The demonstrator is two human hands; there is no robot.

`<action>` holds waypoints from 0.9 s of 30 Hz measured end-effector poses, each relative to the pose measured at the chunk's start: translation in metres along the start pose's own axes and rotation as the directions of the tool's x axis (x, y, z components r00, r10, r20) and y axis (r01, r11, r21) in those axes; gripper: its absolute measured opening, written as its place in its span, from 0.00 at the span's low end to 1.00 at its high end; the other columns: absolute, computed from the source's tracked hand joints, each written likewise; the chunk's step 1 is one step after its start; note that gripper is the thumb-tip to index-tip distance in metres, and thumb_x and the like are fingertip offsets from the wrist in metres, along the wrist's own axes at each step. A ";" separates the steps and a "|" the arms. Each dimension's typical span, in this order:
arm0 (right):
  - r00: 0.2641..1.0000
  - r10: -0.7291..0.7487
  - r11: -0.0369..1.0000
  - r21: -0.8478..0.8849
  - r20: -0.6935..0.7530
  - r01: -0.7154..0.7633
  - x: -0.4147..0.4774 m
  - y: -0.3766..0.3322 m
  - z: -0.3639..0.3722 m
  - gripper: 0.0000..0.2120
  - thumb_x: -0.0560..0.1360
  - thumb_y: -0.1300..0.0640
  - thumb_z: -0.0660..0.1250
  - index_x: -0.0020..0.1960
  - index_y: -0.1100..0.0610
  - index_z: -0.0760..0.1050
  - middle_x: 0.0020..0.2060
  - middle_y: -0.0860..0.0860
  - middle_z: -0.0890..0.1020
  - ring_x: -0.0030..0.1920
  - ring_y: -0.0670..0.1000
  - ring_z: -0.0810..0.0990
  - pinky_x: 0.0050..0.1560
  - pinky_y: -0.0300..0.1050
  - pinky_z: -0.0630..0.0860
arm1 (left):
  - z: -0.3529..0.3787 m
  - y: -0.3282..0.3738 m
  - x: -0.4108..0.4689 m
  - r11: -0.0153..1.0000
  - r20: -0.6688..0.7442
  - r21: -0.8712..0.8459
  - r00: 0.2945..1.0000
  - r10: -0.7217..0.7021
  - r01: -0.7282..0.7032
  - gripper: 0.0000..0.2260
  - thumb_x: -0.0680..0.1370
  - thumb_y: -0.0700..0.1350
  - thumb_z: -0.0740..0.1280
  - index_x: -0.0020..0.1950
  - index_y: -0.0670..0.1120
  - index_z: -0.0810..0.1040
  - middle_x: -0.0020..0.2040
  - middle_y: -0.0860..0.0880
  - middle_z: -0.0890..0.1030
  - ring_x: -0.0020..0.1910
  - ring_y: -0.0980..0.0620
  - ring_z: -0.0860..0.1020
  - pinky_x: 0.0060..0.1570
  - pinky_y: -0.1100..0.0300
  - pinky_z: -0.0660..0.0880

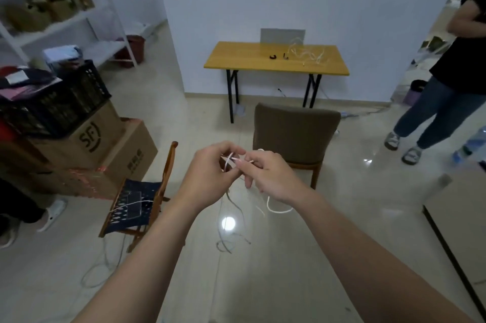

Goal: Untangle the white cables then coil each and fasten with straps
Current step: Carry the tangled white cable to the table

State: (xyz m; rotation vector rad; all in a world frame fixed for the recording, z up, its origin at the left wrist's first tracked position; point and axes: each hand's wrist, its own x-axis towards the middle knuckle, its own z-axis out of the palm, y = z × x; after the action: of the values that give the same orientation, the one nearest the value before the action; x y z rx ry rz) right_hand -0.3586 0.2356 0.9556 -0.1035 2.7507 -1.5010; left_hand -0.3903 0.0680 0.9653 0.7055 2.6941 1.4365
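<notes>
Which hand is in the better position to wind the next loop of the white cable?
Right, probably. The left hand grips the small loop of white cable, so it is occupied. The right hand only pinches one strand, and the slack hangs just below it.

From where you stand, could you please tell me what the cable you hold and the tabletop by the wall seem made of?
Cable: probably plastic-sheathed, smooth white, bending in soft loops. Tabletop: wood or wood-look laminate, yellow-brown with slight sheen; too blurred to tell which.
</notes>
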 end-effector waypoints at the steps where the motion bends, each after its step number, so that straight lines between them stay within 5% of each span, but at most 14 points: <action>1: 1.000 -0.008 1.000 -0.003 -0.021 0.008 0.010 0.002 -0.003 0.15 0.82 0.43 0.62 0.42 0.50 0.78 0.33 0.50 0.84 0.31 0.47 0.77 0.42 0.57 0.79 | -0.001 -0.002 0.010 1.000 0.000 0.006 1.000 0.006 -0.006 0.09 0.77 0.47 0.75 0.56 0.53 0.82 0.49 0.57 0.83 0.44 0.58 0.81 0.43 0.65 0.76; 7: 0.989 -0.046 0.999 -0.024 -0.138 0.043 0.074 0.019 -0.019 0.12 0.82 0.48 0.63 0.41 0.50 0.75 0.33 0.51 0.82 0.32 0.47 0.78 0.40 0.51 0.76 | -0.007 -0.025 0.082 0.997 0.030 0.041 0.998 0.057 -0.058 0.15 0.76 0.51 0.75 0.61 0.57 0.79 0.53 0.60 0.80 0.45 0.61 0.81 0.42 0.68 0.78; 16: 0.983 -0.035 0.997 0.060 -0.181 0.046 0.224 0.017 -0.025 0.12 0.82 0.51 0.64 0.42 0.53 0.77 0.33 0.53 0.82 0.35 0.60 0.80 0.40 0.58 0.79 | -0.046 -0.093 0.213 0.997 -0.040 -0.008 0.996 0.082 -0.082 0.20 0.74 0.53 0.77 0.65 0.57 0.78 0.58 0.60 0.77 0.44 0.63 0.80 0.44 0.66 0.78; 22: 0.979 -0.030 0.999 0.029 -0.199 0.037 0.315 0.018 -0.014 0.07 0.80 0.49 0.68 0.46 0.51 0.80 0.34 0.52 0.83 0.37 0.55 0.83 0.45 0.59 0.83 | -0.078 -0.140 0.298 0.997 -0.016 0.021 0.997 0.081 -0.081 0.04 0.77 0.51 0.74 0.51 0.58 0.84 0.39 0.60 0.82 0.35 0.59 0.78 0.35 0.62 0.74; 27: 0.982 -0.044 0.999 -0.001 -0.185 0.045 0.384 0.021 -0.008 0.07 0.80 0.50 0.68 0.48 0.52 0.80 0.33 0.52 0.83 0.32 0.47 0.79 0.38 0.48 0.79 | -0.093 -0.176 0.360 0.997 -0.003 0.036 0.997 0.075 -0.075 0.03 0.78 0.49 0.73 0.48 0.58 0.85 0.35 0.61 0.81 0.33 0.61 0.77 0.33 0.68 0.68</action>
State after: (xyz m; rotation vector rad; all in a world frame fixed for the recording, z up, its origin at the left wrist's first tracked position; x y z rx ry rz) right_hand -0.7436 0.2306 0.9523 -0.0263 2.9064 -1.6039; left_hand -0.8012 0.0507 0.9519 0.8151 2.7316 1.4098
